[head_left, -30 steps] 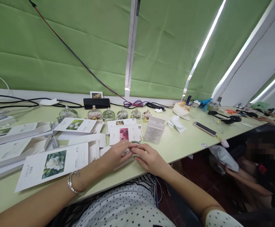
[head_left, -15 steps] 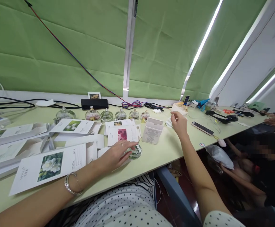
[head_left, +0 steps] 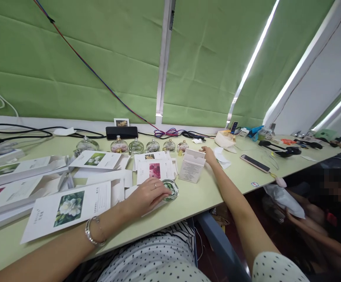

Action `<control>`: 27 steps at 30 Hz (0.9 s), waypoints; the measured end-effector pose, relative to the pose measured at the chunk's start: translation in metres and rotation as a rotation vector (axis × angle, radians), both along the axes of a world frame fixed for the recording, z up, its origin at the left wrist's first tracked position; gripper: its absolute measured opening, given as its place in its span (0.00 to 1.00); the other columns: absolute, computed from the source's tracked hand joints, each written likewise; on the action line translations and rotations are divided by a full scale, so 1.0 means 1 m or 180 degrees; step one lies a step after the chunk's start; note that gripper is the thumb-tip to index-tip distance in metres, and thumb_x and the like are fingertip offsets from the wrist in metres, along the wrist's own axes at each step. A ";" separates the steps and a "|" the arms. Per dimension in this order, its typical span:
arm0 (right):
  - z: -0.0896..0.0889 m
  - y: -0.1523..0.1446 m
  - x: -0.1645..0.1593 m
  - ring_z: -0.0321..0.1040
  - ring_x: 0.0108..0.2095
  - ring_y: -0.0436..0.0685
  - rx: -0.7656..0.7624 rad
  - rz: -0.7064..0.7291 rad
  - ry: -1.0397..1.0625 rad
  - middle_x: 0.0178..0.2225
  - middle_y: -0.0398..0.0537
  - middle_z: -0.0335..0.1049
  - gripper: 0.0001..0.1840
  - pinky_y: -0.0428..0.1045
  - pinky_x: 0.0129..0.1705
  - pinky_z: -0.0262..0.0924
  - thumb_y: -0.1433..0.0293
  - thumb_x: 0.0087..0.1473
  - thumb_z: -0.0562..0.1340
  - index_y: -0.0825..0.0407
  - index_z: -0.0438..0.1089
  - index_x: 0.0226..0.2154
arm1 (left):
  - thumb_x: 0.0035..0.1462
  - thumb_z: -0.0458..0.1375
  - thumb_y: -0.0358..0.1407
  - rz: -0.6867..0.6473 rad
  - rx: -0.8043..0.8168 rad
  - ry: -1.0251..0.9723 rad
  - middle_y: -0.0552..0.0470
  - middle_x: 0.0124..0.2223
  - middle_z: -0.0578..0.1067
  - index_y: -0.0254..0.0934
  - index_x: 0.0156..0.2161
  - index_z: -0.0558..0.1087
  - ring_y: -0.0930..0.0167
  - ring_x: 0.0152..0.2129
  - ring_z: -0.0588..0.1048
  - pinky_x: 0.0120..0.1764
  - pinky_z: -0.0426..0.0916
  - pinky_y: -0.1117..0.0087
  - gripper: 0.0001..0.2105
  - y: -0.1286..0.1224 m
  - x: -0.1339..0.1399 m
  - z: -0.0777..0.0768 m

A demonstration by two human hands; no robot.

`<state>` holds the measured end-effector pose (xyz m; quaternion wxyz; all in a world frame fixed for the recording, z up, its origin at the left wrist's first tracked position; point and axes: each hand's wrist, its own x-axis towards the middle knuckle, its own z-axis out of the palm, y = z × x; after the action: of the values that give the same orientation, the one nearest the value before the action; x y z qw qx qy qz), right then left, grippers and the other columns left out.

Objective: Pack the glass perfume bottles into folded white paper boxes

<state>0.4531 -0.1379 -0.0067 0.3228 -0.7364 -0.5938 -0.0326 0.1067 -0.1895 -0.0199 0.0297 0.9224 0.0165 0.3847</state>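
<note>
My left hand [head_left: 151, 194], with a ring and a silver bracelet, has its fingers closed on a green-tinted glass perfume bottle [head_left: 172, 190] near the table's front edge. My right hand [head_left: 209, 154] reaches over the table just behind an upright white carton [head_left: 192, 166] with its top flap raised. Its fingers stretch leftward and the carton partly covers them; no object shows in them. A crumpled white paper [head_left: 222, 157] lies right of that hand. Between my hands, a white box with a red flower picture [head_left: 155, 171] lies flat.
Several round glass bottles [head_left: 119, 145] stand in a row at the back, before a black phone [head_left: 121, 132]. Flat flower-print cartons [head_left: 70, 207] cover the left side. A second phone [head_left: 255, 163] and a black headset [head_left: 280, 149] lie right. Another person [head_left: 334, 219] sits at far right.
My right hand has moved left and down to behind the upright carton, leaving the crumpled paper uncovered on its right. My left hand stays at the glass bottle. The view has shifted slightly.
</note>
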 end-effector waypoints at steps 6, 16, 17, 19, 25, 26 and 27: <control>0.021 -0.073 -0.023 0.62 0.50 0.58 -0.0293 0.2045 0.1108 0.53 0.54 0.60 0.42 0.53 0.46 0.62 0.52 0.47 0.61 0.48 0.46 0.60 | 0.57 0.47 0.22 0.0032 0.0041 -0.0004 0.50 0.33 0.74 0.36 0.45 0.66 0.71 0.31 0.71 0.38 0.67 0.65 0.14 0.001 -0.001 -0.001; 0.053 -0.083 0.013 0.66 0.38 0.58 0.1052 0.0340 0.0969 0.41 0.51 0.68 0.24 0.54 0.37 0.63 0.60 0.45 0.62 0.51 0.61 0.44 | 0.57 0.47 0.23 0.0049 0.0040 0.0028 0.50 0.33 0.74 0.37 0.45 0.67 0.71 0.30 0.71 0.38 0.66 0.65 0.14 0.001 0.000 -0.003; 0.060 -0.072 0.031 0.65 0.37 0.58 0.1202 0.0100 0.0836 0.40 0.51 0.68 0.24 0.55 0.37 0.63 0.61 0.43 0.62 0.51 0.61 0.43 | 0.57 0.46 0.23 0.0056 0.0042 0.0032 0.51 0.32 0.74 0.37 0.45 0.67 0.71 0.30 0.71 0.38 0.66 0.65 0.14 0.002 0.001 -0.004; 0.068 -0.047 0.061 0.65 0.35 0.58 0.1251 -0.0194 0.0684 0.37 0.50 0.69 0.21 0.56 0.38 0.62 0.65 0.41 0.63 0.53 0.63 0.40 | 0.58 0.46 0.23 0.0084 0.0035 0.0064 0.51 0.32 0.74 0.37 0.45 0.67 0.71 0.30 0.71 0.38 0.66 0.65 0.13 0.002 0.001 -0.004; 0.053 0.039 0.086 0.66 0.37 0.59 0.0876 -0.0543 0.0907 0.36 0.52 0.70 0.17 0.57 0.44 0.60 0.72 0.43 0.60 0.57 0.66 0.39 | 0.57 0.47 0.23 0.0148 -0.0003 0.0153 0.51 0.33 0.75 0.37 0.44 0.67 0.70 0.31 0.71 0.38 0.66 0.65 0.13 0.000 -0.001 0.000; 0.046 0.050 0.085 0.66 0.38 0.59 0.0783 -0.0566 0.0958 0.37 0.52 0.71 0.16 0.57 0.44 0.60 0.73 0.44 0.60 0.58 0.67 0.40 | 0.57 0.47 0.23 0.0142 -0.0009 0.0147 0.51 0.33 0.74 0.37 0.44 0.67 0.70 0.31 0.70 0.38 0.66 0.65 0.13 0.000 -0.001 0.000; 0.039 0.060 0.083 0.67 0.39 0.59 0.0681 -0.0576 0.1012 0.37 0.53 0.70 0.15 0.57 0.44 0.61 0.74 0.46 0.61 0.59 0.67 0.40 | 0.57 0.47 0.23 0.0137 -0.0011 0.0138 0.51 0.33 0.74 0.37 0.44 0.67 0.70 0.31 0.70 0.37 0.66 0.66 0.13 0.000 -0.001 0.001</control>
<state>0.5358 -0.0779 0.0320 0.4845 -0.7440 -0.4600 -0.0078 0.1056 -0.1893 -0.0193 0.0227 0.9299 0.0377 0.3651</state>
